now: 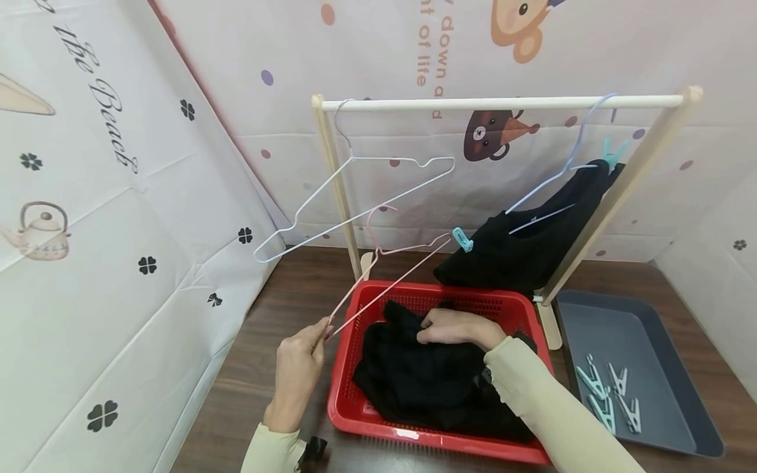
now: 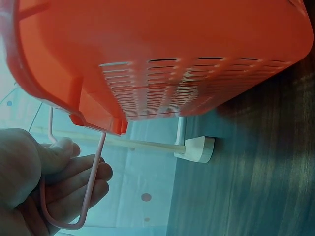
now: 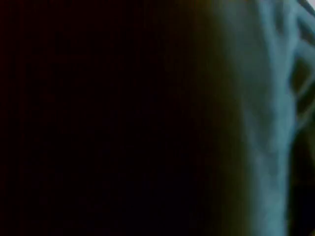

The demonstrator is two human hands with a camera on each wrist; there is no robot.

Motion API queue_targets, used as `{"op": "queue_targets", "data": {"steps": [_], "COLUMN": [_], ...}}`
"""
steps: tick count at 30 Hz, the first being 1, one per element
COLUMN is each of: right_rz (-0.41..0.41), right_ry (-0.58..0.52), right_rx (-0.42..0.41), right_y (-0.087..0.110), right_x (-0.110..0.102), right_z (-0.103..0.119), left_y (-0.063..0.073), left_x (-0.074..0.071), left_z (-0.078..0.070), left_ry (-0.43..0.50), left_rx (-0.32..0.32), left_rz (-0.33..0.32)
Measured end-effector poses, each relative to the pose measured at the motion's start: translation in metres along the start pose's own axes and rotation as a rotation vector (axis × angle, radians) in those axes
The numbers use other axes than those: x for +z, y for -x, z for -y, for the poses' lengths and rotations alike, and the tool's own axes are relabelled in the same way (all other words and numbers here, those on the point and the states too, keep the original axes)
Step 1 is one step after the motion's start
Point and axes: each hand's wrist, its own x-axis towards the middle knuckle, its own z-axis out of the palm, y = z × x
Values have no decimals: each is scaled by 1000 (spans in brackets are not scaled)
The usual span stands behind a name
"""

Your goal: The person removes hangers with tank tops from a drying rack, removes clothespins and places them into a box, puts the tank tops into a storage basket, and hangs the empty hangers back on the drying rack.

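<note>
My left hand (image 1: 298, 361) grips one end of a pink wire hanger (image 1: 390, 287), which slants up and away over the left side of the red basket (image 1: 338, 394). In the left wrist view, the rounded end of the hanger passes between the thumb and the curled fingers (image 2: 98, 172). Inside the basket lies a heap of black cloth (image 1: 414, 381). My right hand (image 1: 455, 326) reaches into the heap from the right and pinches the cloth near its far side. The right wrist view is mostly dark and blurred.
A white rail (image 1: 414, 104) on wooden posts stands behind the basket. On it hang a bare white hanger (image 1: 322, 190) and a blue hanger (image 1: 535, 192) with a black garment (image 1: 520, 246) and clothespins (image 1: 463, 240). At right, a grey tray (image 1: 656, 368) holds several clothespins (image 1: 602, 410).
</note>
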Motion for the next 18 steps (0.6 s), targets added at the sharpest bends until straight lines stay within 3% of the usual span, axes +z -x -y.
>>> {"op": "queue_targets", "data": {"steps": [6, 18], "right_rz": [-176, -328], "right_ry": [73, 352], "right_rx": [3, 2], "right_y": [2, 24], "right_x": [-5, -11], "right_z": [-6, 23], "left_y": [1, 0], "left_x": [-1, -4], "left_z": [-1, -4], "left_ry": [-11, -5], "left_rx": [3, 23], "left_rz": [1, -62]}}
